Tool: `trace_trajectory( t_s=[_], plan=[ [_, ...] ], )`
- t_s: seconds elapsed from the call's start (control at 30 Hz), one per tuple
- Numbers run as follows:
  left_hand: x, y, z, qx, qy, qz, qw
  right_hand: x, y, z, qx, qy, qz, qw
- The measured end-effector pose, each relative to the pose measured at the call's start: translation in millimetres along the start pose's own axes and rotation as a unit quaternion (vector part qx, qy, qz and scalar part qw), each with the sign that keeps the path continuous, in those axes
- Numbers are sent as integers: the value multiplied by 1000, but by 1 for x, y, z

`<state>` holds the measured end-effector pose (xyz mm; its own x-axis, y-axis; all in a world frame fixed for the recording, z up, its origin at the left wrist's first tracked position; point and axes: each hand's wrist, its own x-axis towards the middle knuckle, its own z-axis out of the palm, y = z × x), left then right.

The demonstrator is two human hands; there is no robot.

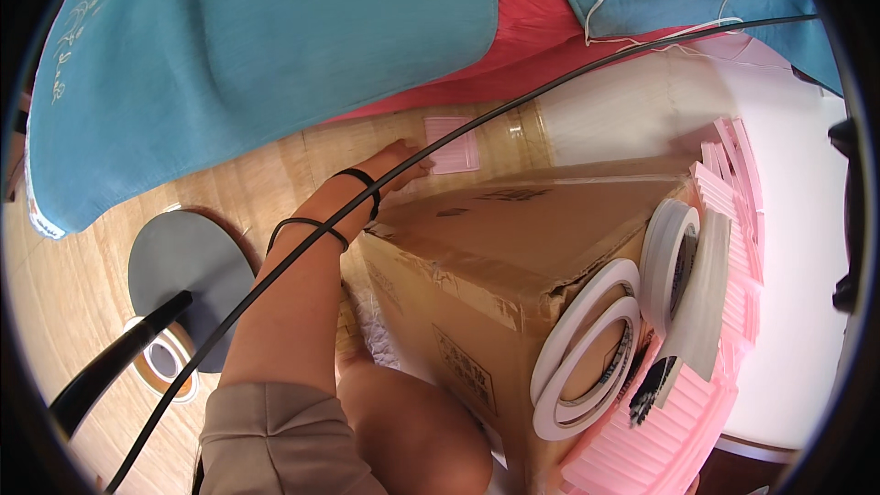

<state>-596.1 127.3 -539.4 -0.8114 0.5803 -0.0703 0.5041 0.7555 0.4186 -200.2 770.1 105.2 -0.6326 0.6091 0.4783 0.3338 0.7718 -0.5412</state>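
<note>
My left hand (401,163) reaches down to the floor beyond a cardboard box, a black cord crossing in front of it. Its fingers look closed at the near left edge of a small pink plastic panel (453,145). Black bands circle the wrist and forearm. My right hand does not show. Right of my arm stands the large brown cardboard box (522,211). Rolls of white tape (558,312) rest against its right side, beside a stack of ribbed pink plastic panels (655,435).
A black cable (550,82) runs diagonally across the view. At left are a round dark grey disc (188,257), a black bar (124,357) and a tape roll (137,371). Teal fabric covers (302,37) lie over red cloth at the back. A white surface (797,266) lies right.
</note>
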Motion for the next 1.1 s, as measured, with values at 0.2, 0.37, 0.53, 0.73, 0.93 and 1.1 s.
trace_trajectory(
  t_s=[0.2,0.37,0.53,0.73,0.93,1.1],
  plan=[
    [33,-22,47,-114,111,-51,986,12,14,-11,-18,-17,-13,1000],
    [21,-35,50,-92,74,-22,993,21,17,-13,78,-108,-27,991],
    [-21,-40,44,-31,15,-41,999,2,6,4,35,-25,-51,998],
    [-131,23,10,110,-18,-81,990,-35,-16,14,42,0,-15,999],
    [-183,98,-63,-20,129,-163,978,-51,-23,-17,91,47,-51,993],
    [-214,141,-114,-132,290,-177,931,-69,-17,-66,146,130,-52,979]
  ],
)
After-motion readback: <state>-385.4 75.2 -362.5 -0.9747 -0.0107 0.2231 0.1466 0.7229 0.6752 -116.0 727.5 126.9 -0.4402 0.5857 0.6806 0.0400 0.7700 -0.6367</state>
